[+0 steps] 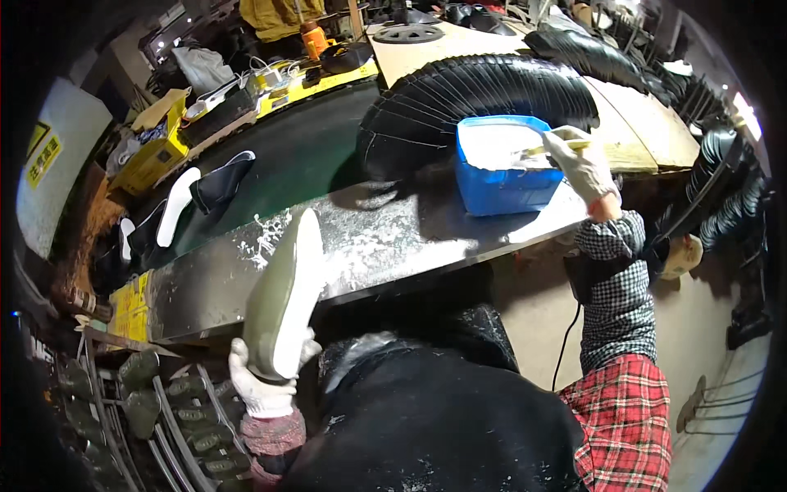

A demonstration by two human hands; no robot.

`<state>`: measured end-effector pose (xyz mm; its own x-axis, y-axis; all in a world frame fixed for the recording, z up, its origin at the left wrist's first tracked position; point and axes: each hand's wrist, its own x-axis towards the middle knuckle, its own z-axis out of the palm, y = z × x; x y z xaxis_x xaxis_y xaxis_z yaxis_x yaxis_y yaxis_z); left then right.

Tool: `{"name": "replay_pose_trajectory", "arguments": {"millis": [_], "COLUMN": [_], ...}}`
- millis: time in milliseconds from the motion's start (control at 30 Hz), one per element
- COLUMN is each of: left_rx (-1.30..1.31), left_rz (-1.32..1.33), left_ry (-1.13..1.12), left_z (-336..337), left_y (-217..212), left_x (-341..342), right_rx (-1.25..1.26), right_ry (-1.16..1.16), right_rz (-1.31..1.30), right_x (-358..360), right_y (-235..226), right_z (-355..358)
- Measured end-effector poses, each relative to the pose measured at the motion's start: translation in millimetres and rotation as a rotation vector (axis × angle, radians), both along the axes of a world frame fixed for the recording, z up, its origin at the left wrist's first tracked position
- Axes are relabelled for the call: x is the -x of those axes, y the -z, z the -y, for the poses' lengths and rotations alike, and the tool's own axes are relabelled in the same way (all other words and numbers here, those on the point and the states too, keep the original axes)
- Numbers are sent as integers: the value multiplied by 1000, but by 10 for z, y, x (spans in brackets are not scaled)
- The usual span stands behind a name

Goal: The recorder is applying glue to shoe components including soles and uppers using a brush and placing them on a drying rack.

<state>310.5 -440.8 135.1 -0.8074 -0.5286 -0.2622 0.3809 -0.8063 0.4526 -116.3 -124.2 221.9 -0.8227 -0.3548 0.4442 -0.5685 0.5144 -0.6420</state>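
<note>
My gloved left hand (252,384) is wrapped round the lower end of an olive-green shoe last (268,307), raised in front of the bench. A white sole-shaped layer (302,283) covers the last's underside, which faces right. At the right, my gloved right hand (580,162) grips the pale handle of a brush (541,151). The brush reaches over the rim of a blue open tub (508,193), and its tip is hard to make out against the white paste (494,146) inside. The tub stands on a metal ledge (369,242) spattered with dried white residue.
Behind the ledge runs a dark green belt (295,160) carrying black shoe uppers (223,182) and a white sole-shaped piece (178,207). A long arched row of black pieces (492,90) lies behind the tub. A rack of olive lasts (193,418) stands at lower left.
</note>
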Motion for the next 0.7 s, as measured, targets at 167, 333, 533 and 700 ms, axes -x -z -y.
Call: {"name": "replay_pose_trajectory", "arguments": {"millis": [167,333,533,700], "left_rx": [-414,-370,-434,-478], "left_rz": [17,134,-400,-303], "left_ry": [97,221,376,226], "left_z": [-223,-123,-13,9], "left_y": [253,505,939,1138], "left_x": [-449,-468,-448,-620], "right_rx": [290,425,234,158], "right_ry": [5,-379,-1012,-808], "right_rz": [116,361,440,577], "right_x": [-12,-1128,-1781,-1579], "right_y": [-30,-204,385,582], "right_z": [-311,643,2291,2343]}}
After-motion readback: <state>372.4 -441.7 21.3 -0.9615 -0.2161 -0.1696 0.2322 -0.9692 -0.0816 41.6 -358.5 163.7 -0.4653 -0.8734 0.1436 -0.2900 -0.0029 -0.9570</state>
